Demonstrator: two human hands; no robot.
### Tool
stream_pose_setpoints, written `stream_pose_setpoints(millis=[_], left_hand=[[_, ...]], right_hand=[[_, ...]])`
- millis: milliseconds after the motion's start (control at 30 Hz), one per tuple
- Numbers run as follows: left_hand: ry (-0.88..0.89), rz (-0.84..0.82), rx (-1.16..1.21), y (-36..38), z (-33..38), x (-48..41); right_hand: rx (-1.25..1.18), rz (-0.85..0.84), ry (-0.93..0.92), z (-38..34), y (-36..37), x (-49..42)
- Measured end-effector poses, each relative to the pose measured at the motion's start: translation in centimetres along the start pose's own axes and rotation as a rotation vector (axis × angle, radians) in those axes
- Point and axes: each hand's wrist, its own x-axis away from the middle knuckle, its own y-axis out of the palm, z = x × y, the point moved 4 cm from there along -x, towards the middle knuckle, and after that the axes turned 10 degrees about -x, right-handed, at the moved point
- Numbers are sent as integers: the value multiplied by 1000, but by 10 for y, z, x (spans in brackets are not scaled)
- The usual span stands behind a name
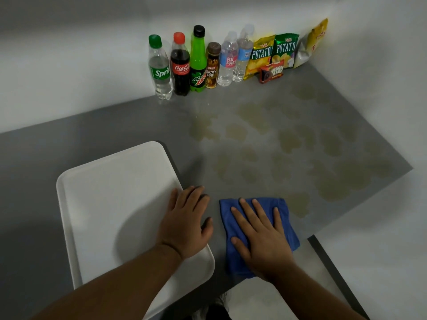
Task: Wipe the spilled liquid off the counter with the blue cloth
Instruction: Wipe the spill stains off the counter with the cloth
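A: Right hand (pixel 261 236) flat, fingers spread, pressing blue cloth (pixel 233 259) at counter (pixel 115 125) front edge. Left hand (pixel 184 222) flat, holding nothing, on tray (pixel 111 204).

B: Spill (pixel 288 139) lies beyond, untouched. Risk: long strokes smear it toward bottles (pixel 180 65).

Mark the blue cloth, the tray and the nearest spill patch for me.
Cloth (pixel 286 218): head view, bare right side.
Tray (pixel 111 204): head view, bare middle.
Spill patch (pixel 299 204): head view, patch centre.
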Motion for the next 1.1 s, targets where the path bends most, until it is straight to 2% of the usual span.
stream_pose_setpoints(millis=[267,500,633,767,967,1100], left_hand=[[-33,-3,14,3,-1,1],[-35,1,49,4,-2,1],[-32,4,52,4,-3,2],[-39,-7,64,3,-5,2],[-100,56,230,-10,-14,-5],[-77,100,168,-21,-44,-29]], right_hand=[[-18,44,54,-18,-15,-51],[-10,14,-201,7,-3,-24],[-12,52,-114,17,-16,-43],[-10,68,6,-7,-21,-77],[-5,42,-109,-8,-15,-56],[14,68,8,1,-19,-47]])
